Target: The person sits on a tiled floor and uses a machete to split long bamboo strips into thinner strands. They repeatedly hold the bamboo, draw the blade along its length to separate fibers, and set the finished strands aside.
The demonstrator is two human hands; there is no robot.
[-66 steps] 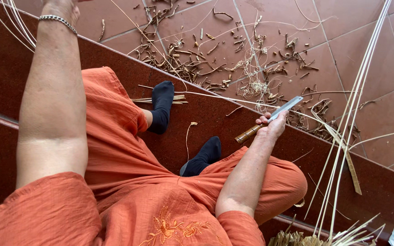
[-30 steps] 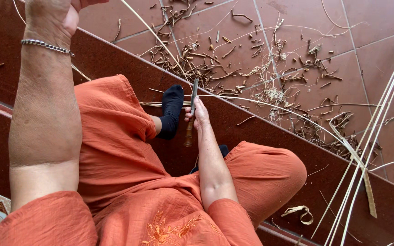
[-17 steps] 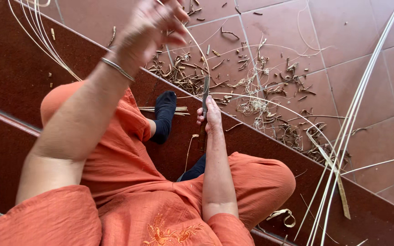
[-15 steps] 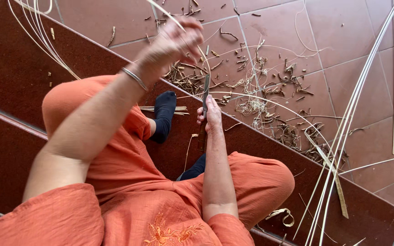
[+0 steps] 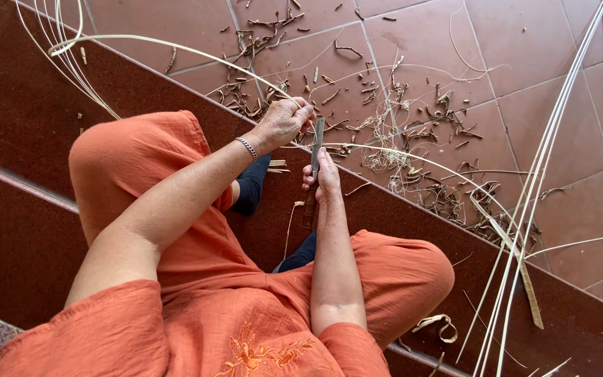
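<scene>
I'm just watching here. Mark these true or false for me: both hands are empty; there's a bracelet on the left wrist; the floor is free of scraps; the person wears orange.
1. Both hands are empty. False: the right hand holds a knife and the left hand pinches a thin pale strip.
2. A bracelet is on the left wrist. True.
3. The tiled floor is free of scraps. False: shavings litter it.
4. The clothing is orange. True.
</scene>
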